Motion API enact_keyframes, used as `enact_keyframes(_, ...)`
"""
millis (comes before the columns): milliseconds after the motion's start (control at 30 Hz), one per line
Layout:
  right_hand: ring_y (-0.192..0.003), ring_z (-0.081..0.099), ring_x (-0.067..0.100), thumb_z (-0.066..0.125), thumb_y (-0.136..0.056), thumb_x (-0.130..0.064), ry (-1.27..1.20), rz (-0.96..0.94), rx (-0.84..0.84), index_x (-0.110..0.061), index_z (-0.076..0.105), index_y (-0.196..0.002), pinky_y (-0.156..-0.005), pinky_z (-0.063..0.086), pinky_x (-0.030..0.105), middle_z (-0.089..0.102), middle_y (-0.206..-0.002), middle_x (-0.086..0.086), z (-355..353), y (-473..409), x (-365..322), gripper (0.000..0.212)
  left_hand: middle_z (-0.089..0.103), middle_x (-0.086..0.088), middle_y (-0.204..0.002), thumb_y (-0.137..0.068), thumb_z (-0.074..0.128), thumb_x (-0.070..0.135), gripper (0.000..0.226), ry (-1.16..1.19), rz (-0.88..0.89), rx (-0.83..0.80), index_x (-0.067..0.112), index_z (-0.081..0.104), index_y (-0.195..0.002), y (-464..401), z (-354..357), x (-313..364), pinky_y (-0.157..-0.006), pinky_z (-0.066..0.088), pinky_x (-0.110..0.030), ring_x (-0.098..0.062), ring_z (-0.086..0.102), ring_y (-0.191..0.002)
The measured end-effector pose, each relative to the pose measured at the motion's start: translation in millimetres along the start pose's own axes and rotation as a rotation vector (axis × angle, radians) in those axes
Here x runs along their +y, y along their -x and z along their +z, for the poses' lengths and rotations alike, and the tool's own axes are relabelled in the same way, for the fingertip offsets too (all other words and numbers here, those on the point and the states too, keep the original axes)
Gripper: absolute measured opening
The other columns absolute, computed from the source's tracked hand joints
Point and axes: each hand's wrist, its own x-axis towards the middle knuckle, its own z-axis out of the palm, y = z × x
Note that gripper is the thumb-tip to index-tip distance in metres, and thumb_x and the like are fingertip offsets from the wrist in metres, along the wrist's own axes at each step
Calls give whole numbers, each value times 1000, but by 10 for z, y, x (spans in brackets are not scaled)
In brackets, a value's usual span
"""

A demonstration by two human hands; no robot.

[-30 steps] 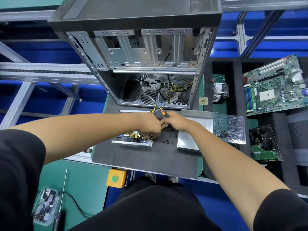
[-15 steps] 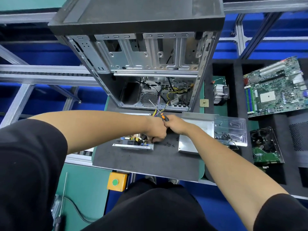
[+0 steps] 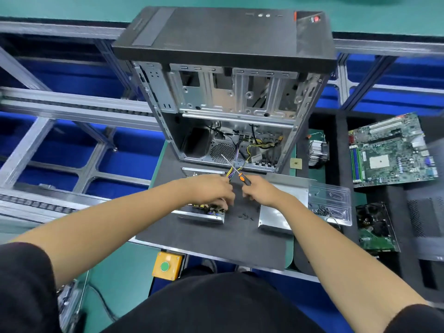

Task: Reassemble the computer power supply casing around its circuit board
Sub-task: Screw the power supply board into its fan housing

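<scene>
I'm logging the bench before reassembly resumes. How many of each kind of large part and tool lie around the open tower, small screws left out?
Computer tower: 1
Power supply circuit board: 1
Casing cover: 1
Screwdriver: 1
Motherboard: 1
Heatsink: 1
Clear screw tray: 1
Total: 7

Dark mat point(image 3: 216, 246) w/ PC case point(image 3: 225, 92), screws point(image 3: 245, 216).

Head-worn view, steeply down over workbench point(image 3: 216, 241)
</scene>
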Motion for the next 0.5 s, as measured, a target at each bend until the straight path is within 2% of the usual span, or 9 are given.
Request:
enact_keyframes(67, -61, 48, 19, 54, -86, -17, 19, -11, 30, -20, 51, -71, -61, 36, 33, 62, -70, 9, 17, 63, -21, 16, 63, 16, -100, -94, 56, 62, 36, 195, -145, 284, 32, 64, -112, 394, 156, -99, -87, 42, -31, -11, 47, -101)
enact_keyframes(100, -58, 46, 16, 53, -84, -20, 19, -24, 43, -22, 50, -70, -59, 34, 33, 61, -68, 5, 42, 97, -31, 14, 59, 21, -101, -91, 53, 71, 43, 244, -225, 374, 34, 59, -112, 588, 286, -119, -85, 41, -28, -8, 44, -99)
enact_keyframes(133, -54, 43, 12, 52, -81, -22, 6, -33, 52, -25, 49, -70, -57, 32, 31, 58, -63, -3, 81, 135, -46, 12, 55, 22, -103, -87, 49, 79, 52, 248, -300, 388, 34, 54, -113, 771, 416, -111, -84, 41, -27, -8, 44, -98)
enact_keyframes(200, -52, 37, 9, 47, -80, -22, -53, -51, 69, -29, 45, -73, -55, 29, 30, 51, -58, -12, 206, 207, -70, 9, 54, 14, -111, -84, 39, 88, 66, 200, -394, 281, 32, 47, -118, 1008, 688, -82, -83, 45, -32, -12, 49, -100)
enact_keyframes(300, -56, 39, 14, 44, -82, -20, -129, -44, 115, -35, 45, -73, -57, 32, 31, 53, -63, -8, 444, 299, -71, 17, 51, 3, -124, -95, 35, 75, 61, 158, -440, 169, 24, 45, -128, 1068, 932, -35, -88, 50, -37, -18, 55, -111)
enact_keyframes(400, -60, 44, 20, 44, -81, -23, -190, -12, 182, -31, 48, -76, -60, 36, 37, 56, -72, 13, 668, 378, -94, 10, 52, -1, -126, -102, 40, 58, 49, 163, -408, 220, 18, 50, -128, 1037, 944, -49, -92, 48, -37, -20, 54, -115)
enact_keyframes(433, -62, 47, 19, 45, -80, -27, -194, -19, 214, -30, 50, -80, -63, 38, 37, 59, -76, 15, 717, 397, -98, 6, 54, -1, -124, -102, 39, 58, 49, 189, -398, 242, 18, 51, -126, 1041, 910, -45, -92, 48, -38, -19, 54, -113)
enact_keyframes(500, -67, 49, 12, 45, -78, -35, -219, -60, 288, -33, 55, -84, -67, 41, 33, 63, -84, 9, 767, 420, -120, 12, 58, 2, -119, -100, 35, 62, 50, 286, -388, 327, 21, 52, -123, 1079, 793, -52, -88, 48, -37, -17, 56, -106)
